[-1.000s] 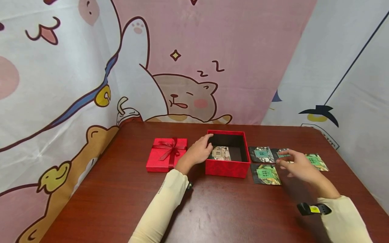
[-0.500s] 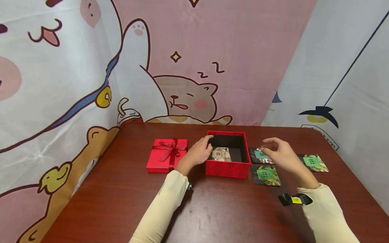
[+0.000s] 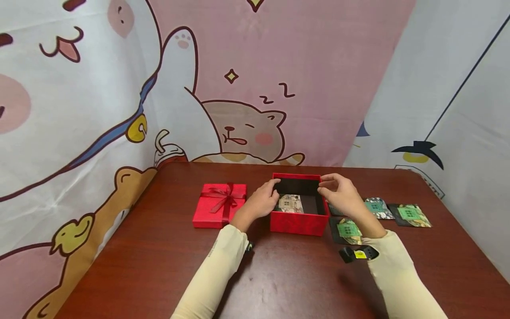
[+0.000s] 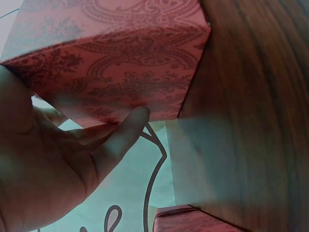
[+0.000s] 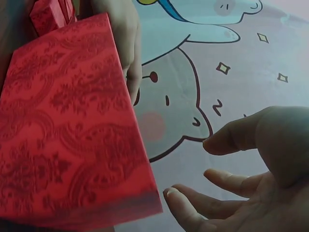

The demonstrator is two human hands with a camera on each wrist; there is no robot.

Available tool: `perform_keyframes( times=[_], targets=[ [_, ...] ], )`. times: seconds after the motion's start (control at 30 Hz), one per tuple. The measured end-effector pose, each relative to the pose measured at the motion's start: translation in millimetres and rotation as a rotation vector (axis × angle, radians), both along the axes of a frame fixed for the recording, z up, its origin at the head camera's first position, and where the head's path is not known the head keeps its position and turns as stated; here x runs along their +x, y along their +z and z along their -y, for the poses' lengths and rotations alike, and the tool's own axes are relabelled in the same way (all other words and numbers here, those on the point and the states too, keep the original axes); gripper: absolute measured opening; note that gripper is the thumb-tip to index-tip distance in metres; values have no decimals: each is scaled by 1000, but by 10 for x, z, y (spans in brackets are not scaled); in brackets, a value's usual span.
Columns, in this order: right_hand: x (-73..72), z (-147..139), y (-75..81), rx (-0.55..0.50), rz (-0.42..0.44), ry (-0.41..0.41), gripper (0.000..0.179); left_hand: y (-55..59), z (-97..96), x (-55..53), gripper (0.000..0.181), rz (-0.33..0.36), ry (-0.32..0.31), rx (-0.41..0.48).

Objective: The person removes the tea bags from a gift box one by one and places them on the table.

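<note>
A red patterned gift box [image 3: 299, 223] stands without its lid, showing a dark inside with a pale printed square packet [image 3: 291, 203] lying in it. My left hand [image 3: 259, 201] holds the box's left wall; in the left wrist view its fingers [image 4: 123, 137] lie along the outer side. Over the right rim hovers my right hand [image 3: 344, 195], and the right wrist view shows its fingers apart with nothing between them. Beneath and behind that arm lie several flat dark packets with green labels, among them a front one [image 3: 348, 230], partly covered by the arm.
The red lid [image 3: 217, 204] with a ribbon bow lies left of the box, close to the left forearm. At the right, a teal-labelled packet [image 3: 378, 208] and a green-labelled packet [image 3: 410, 215] lie on the brown table [image 3: 159, 270]. A cartoon cloth [image 3: 314, 88] hangs behind.
My right hand has moved left from above the packets to the box's right rim, uncovering the teal-labelled packet. The left hand and the box stay in place.
</note>
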State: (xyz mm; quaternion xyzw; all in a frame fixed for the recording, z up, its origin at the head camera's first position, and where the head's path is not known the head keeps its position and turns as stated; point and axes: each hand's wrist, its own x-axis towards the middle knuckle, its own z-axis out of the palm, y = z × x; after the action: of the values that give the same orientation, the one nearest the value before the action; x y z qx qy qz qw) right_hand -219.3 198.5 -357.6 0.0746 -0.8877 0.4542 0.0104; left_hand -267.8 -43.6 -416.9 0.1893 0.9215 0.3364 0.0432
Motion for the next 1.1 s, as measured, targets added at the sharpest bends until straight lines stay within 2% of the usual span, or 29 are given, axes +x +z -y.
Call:
perform_keyframes(
  times=[0.2,0.4,0.57,0.93,1.1],
  targets=[
    [-63,131,-14,6,28,12,45,-8,3,-7,48,-6,-1,5],
    [-180,319,-87,30,124,23,54,-8,1,0,48,6,-2,5],
    [-255,457,-155,35,164,55,54,-9,-1,3,48,0,-2,6],
    [-351,622,-252,48,233,76,57,5,-2,-8,48,-7,3,-7],
    [-412,667,-329,18,264,65,59,-21,-8,-1,49,-1,3,-2]
  ],
)
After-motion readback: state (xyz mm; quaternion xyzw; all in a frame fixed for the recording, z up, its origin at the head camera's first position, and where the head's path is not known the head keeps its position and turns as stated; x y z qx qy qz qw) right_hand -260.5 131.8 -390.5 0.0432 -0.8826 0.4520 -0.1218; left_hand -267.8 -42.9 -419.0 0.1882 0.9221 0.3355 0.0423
